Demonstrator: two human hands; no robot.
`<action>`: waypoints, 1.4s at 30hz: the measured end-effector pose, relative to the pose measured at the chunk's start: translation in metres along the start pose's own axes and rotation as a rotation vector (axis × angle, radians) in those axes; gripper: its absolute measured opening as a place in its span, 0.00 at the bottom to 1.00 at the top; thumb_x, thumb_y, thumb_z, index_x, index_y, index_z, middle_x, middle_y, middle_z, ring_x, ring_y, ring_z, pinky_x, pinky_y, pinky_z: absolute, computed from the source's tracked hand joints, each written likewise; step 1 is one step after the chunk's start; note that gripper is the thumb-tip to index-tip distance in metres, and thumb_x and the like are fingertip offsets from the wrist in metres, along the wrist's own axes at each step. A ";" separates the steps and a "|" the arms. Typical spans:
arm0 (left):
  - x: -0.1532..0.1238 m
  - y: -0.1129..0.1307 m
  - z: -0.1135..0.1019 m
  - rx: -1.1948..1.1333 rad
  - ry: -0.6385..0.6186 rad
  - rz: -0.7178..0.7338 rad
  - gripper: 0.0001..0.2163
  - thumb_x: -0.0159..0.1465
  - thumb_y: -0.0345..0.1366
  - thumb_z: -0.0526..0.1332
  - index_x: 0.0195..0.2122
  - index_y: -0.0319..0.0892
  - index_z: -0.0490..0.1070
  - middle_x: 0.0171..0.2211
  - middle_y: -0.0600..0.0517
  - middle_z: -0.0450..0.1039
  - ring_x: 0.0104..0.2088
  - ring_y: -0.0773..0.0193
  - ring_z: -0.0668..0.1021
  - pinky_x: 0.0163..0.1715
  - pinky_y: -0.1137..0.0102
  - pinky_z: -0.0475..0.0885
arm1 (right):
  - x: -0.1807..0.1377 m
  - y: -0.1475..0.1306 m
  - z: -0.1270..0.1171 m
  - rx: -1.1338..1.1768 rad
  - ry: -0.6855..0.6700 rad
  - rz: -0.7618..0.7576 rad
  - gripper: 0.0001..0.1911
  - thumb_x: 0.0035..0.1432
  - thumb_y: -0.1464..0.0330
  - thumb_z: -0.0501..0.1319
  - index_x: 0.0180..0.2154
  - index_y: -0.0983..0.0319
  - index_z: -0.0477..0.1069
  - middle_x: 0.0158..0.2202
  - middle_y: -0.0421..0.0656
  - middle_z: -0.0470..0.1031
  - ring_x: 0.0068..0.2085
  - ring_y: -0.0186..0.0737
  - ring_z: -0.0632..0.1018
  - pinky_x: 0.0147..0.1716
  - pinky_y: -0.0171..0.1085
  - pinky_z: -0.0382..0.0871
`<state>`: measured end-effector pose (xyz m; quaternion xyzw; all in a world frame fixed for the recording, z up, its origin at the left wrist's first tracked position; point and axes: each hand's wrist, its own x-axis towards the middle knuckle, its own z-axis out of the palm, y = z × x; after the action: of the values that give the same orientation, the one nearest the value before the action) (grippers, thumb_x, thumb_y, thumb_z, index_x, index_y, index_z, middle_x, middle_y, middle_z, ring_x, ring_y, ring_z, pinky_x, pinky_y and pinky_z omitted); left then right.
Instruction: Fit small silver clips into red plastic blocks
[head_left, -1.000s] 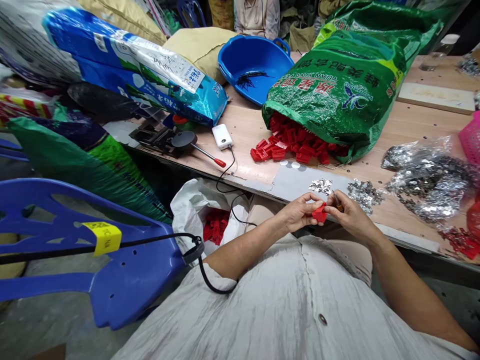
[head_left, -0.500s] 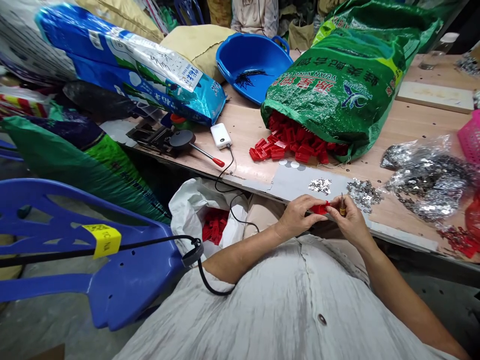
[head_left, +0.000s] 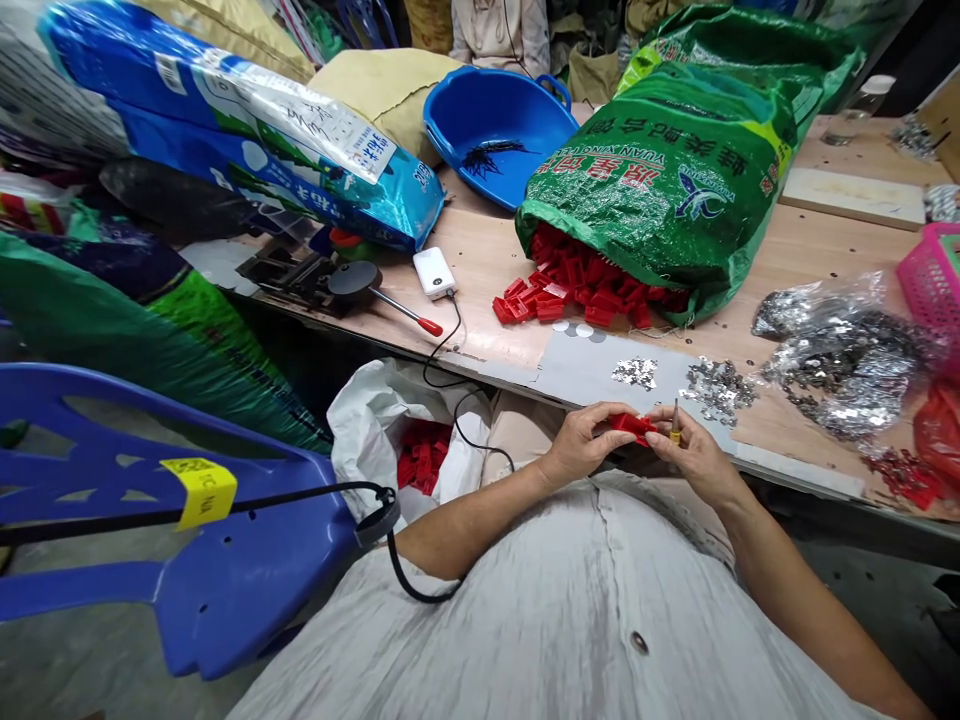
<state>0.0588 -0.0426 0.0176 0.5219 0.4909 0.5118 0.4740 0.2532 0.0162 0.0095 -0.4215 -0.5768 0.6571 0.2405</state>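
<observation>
Over my lap, just short of the table edge, my left hand pinches a red plastic piece between thumb and fingers. My right hand grips a small yellow-handled screwdriver, its thin metal shaft pointing up. The right thumb and fingertip also touch the right end of the red piece. On a grey sheet beyond my hands lie a small heap of shiny metal plates and a larger, darker heap of metal parts. My fingers hide part of the red piece.
A green sack spills red pieces onto the table. Below the edge, a white bag holds more. A black cable runs from a white power bank. Left stand a lever tool and a blue chair.
The view has shifted slightly. My hands have turned the red piece a little, and more of it shows between them. The screwdriver stays in my right hand.
</observation>
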 end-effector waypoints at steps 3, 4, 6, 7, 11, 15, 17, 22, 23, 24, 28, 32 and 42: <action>-0.002 -0.006 -0.001 -0.159 -0.002 -0.077 0.15 0.58 0.42 0.68 0.44 0.41 0.77 0.40 0.48 0.78 0.41 0.63 0.78 0.46 0.71 0.70 | -0.001 0.003 -0.001 0.043 -0.034 0.015 0.25 0.52 0.52 0.68 0.44 0.58 0.66 0.37 0.42 0.76 0.32 0.36 0.75 0.28 0.35 0.65; -0.002 -0.008 -0.002 -0.214 -0.005 -0.096 0.15 0.58 0.42 0.69 0.44 0.40 0.77 0.40 0.48 0.78 0.41 0.63 0.78 0.46 0.71 0.70 | -0.001 0.004 -0.001 0.052 -0.044 0.017 0.25 0.52 0.52 0.68 0.44 0.58 0.66 0.36 0.41 0.75 0.31 0.36 0.74 0.28 0.35 0.64; -0.001 -0.011 -0.002 -0.317 -0.004 -0.129 0.16 0.57 0.43 0.70 0.43 0.40 0.77 0.39 0.49 0.78 0.40 0.64 0.78 0.47 0.71 0.70 | 0.000 0.005 -0.001 0.052 -0.054 0.017 0.25 0.52 0.52 0.68 0.45 0.58 0.66 0.34 0.40 0.75 0.29 0.35 0.73 0.27 0.35 0.64; 0.000 -0.012 -0.002 -0.362 -0.003 -0.147 0.17 0.56 0.43 0.70 0.43 0.40 0.77 0.39 0.49 0.78 0.40 0.64 0.78 0.46 0.71 0.71 | 0.001 0.004 -0.001 0.042 -0.058 0.016 0.26 0.51 0.51 0.68 0.45 0.59 0.66 0.34 0.40 0.75 0.29 0.35 0.73 0.27 0.35 0.64; 0.004 -0.013 -0.004 -0.515 0.016 -0.214 0.20 0.55 0.46 0.71 0.44 0.39 0.75 0.37 0.49 0.77 0.37 0.65 0.78 0.44 0.70 0.74 | 0.013 -0.008 -0.012 -0.091 -0.087 -0.023 0.27 0.55 0.50 0.65 0.49 0.59 0.66 0.36 0.43 0.78 0.29 0.36 0.74 0.27 0.37 0.65; 0.008 -0.008 -0.011 -0.660 0.015 -0.266 0.22 0.57 0.47 0.70 0.47 0.39 0.73 0.37 0.48 0.76 0.39 0.60 0.81 0.43 0.64 0.77 | 0.038 -0.022 -0.033 -0.589 0.203 -0.202 0.15 0.61 0.56 0.60 0.44 0.58 0.73 0.42 0.46 0.79 0.38 0.43 0.77 0.38 0.41 0.68; 0.009 -0.006 -0.015 -0.708 0.005 -0.304 0.23 0.58 0.48 0.68 0.49 0.40 0.71 0.35 0.48 0.76 0.39 0.58 0.81 0.41 0.62 0.79 | 0.052 -0.025 -0.040 -0.850 0.300 -0.264 0.11 0.61 0.62 0.58 0.41 0.59 0.75 0.41 0.47 0.80 0.40 0.46 0.77 0.41 0.44 0.67; 0.010 -0.007 -0.019 -0.735 0.026 -0.355 0.25 0.59 0.50 0.67 0.52 0.41 0.69 0.34 0.47 0.77 0.39 0.58 0.82 0.38 0.64 0.79 | 0.078 -0.023 -0.039 -1.130 0.269 -0.308 0.10 0.61 0.67 0.56 0.38 0.60 0.76 0.40 0.49 0.79 0.41 0.49 0.76 0.42 0.45 0.66; 0.010 -0.008 -0.019 -0.733 0.025 -0.355 0.25 0.59 0.49 0.67 0.52 0.40 0.69 0.34 0.47 0.77 0.40 0.58 0.82 0.38 0.65 0.79 | 0.082 -0.022 -0.038 -1.147 0.273 -0.309 0.10 0.62 0.67 0.56 0.38 0.60 0.76 0.39 0.49 0.79 0.41 0.49 0.76 0.42 0.45 0.66; 0.011 -0.008 -0.019 -0.730 0.022 -0.354 0.25 0.59 0.49 0.68 0.53 0.40 0.69 0.34 0.47 0.77 0.40 0.58 0.82 0.37 0.65 0.79 | 0.085 -0.021 -0.036 -1.160 0.278 -0.309 0.10 0.62 0.67 0.56 0.38 0.60 0.75 0.39 0.49 0.79 0.41 0.48 0.76 0.41 0.44 0.66; 0.012 -0.010 -0.018 -0.727 0.031 -0.353 0.25 0.57 0.46 0.70 0.53 0.41 0.70 0.36 0.49 0.76 0.40 0.60 0.81 0.37 0.67 0.79 | 0.094 -0.020 -0.035 -1.206 0.265 -0.288 0.08 0.62 0.66 0.57 0.37 0.59 0.74 0.38 0.48 0.78 0.38 0.46 0.76 0.38 0.42 0.65; 0.015 -0.010 -0.016 -0.723 0.061 -0.343 0.26 0.55 0.44 0.72 0.52 0.41 0.71 0.36 0.49 0.76 0.38 0.62 0.80 0.36 0.68 0.78 | 0.097 -0.020 -0.036 -1.222 0.259 -0.262 0.05 0.61 0.67 0.58 0.35 0.59 0.72 0.36 0.47 0.78 0.37 0.46 0.76 0.36 0.41 0.64; 0.025 -0.004 -0.014 -0.669 0.088 -0.318 0.28 0.51 0.43 0.74 0.52 0.40 0.70 0.35 0.51 0.75 0.37 0.62 0.81 0.34 0.68 0.78 | 0.083 -0.023 -0.032 -0.978 0.254 -0.347 0.08 0.61 0.67 0.55 0.40 0.59 0.70 0.36 0.47 0.79 0.37 0.46 0.77 0.37 0.42 0.66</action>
<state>0.0446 -0.0175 0.0161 0.2329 0.3912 0.5859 0.6704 0.2326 0.1055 0.0090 -0.4589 -0.8433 0.2059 0.1893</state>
